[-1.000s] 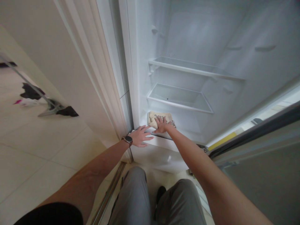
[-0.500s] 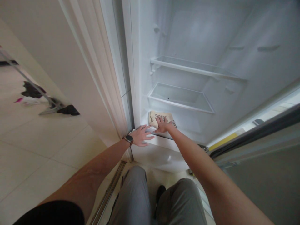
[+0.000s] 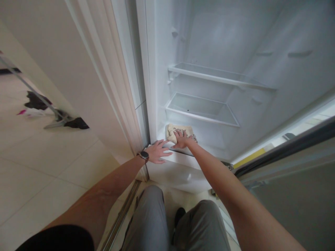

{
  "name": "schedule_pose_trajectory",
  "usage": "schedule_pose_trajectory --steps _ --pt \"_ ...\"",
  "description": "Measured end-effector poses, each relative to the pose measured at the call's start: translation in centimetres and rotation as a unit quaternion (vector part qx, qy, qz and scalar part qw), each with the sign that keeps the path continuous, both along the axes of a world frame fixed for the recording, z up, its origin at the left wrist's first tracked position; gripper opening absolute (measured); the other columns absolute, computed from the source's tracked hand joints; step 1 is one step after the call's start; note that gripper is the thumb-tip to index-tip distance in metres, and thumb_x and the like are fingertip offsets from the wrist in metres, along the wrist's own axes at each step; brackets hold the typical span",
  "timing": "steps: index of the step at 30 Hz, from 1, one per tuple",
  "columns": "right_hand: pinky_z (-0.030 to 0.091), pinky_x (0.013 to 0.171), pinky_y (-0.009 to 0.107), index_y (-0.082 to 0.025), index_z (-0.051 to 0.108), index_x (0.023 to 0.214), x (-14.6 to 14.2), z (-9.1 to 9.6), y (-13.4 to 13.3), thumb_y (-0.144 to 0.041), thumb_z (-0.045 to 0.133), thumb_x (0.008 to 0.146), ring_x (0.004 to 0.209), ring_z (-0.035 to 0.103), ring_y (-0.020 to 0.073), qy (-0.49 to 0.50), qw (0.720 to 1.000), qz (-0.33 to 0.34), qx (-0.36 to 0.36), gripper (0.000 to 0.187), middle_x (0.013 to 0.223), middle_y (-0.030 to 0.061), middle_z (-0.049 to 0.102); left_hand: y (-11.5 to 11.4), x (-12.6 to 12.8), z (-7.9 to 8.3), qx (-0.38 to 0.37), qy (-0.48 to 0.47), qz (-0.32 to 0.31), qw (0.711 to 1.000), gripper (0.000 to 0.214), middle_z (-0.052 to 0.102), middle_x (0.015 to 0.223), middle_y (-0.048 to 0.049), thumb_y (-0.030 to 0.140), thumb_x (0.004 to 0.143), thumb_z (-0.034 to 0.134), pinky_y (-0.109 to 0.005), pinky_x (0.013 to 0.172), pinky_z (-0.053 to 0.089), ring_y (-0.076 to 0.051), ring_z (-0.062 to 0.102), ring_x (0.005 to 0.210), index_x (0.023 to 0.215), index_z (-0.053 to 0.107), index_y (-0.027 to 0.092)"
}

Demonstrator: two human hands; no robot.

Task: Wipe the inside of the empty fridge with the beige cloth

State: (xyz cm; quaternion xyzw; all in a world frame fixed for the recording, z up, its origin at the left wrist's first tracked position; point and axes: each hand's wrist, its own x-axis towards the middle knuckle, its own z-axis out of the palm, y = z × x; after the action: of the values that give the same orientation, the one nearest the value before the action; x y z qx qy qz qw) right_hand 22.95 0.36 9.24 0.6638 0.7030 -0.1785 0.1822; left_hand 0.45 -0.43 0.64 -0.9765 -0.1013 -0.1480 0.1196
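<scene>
A beige cloth (image 3: 171, 129) with dark lettering lies folded on the white floor of an open fridge compartment. My right hand (image 3: 181, 138) presses down on it, fingers over the top and a bunched fold between thumb and forefinger. Part of the cloth is hidden under that hand. Just left of it, my left hand (image 3: 156, 151) is open, its fingers spread on the compartment's white front edge (image 3: 187, 157). A dark round watch (image 3: 143, 154) is on the left wrist.
Two clear shelves, an upper one (image 3: 220, 75) and a lower one (image 3: 201, 108), are above the cloth. The fridge door (image 3: 293, 174) stands open at right. A pale door frame (image 3: 115, 83) rises at left. Beyond it, a long-handled tool (image 3: 56, 120) rests on floor tiles.
Both hands and the cloth stay in nearly the same places. The view has shifted only very slightly.
</scene>
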Motion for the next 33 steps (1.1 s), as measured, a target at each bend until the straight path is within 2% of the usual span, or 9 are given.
schedule_pose_trajectory --steps 12,20,33 --pt "0.008 0.111 0.08 -0.041 -0.02 0.156 -0.2 0.13 -0.08 -0.068 0.065 0.078 0.152 -0.02 0.0395 0.003 1.0 -0.004 -0.001 0.119 0.164 -0.0035 -0.027 0.03 -0.03 0.0 -0.011 -0.005 -0.004 1.0 0.054 0.067 0.12 -0.0098 0.057 0.088 0.06 -0.065 0.112 0.024 -0.045 0.037 0.14 0.135 0.063 0.031" --pt "0.007 0.111 0.08 -0.041 -0.021 0.156 -0.31 0.73 -0.38 -0.072 0.065 0.076 0.152 -0.022 0.0405 0.01 1.0 -0.006 -0.012 0.121 0.164 -0.0019 -0.029 0.0 -0.02 0.0 -0.006 -0.016 -0.009 1.0 0.054 0.067 0.12 -0.0107 0.056 0.087 0.061 -0.064 0.11 0.026 -0.044 0.038 0.14 0.136 0.063 0.031" --pt "0.007 0.111 0.081 -0.04 -0.016 0.158 -0.16 0.31 -0.16 -0.072 0.065 0.076 0.152 -0.019 0.0405 0.007 1.0 -0.005 -0.001 0.12 0.165 -0.0008 -0.026 -0.03 -0.04 0.18 -0.007 -0.009 -0.005 1.0 0.055 0.067 0.118 -0.0105 0.056 0.087 0.061 -0.064 0.111 0.025 -0.044 0.038 0.139 0.136 0.063 0.031"
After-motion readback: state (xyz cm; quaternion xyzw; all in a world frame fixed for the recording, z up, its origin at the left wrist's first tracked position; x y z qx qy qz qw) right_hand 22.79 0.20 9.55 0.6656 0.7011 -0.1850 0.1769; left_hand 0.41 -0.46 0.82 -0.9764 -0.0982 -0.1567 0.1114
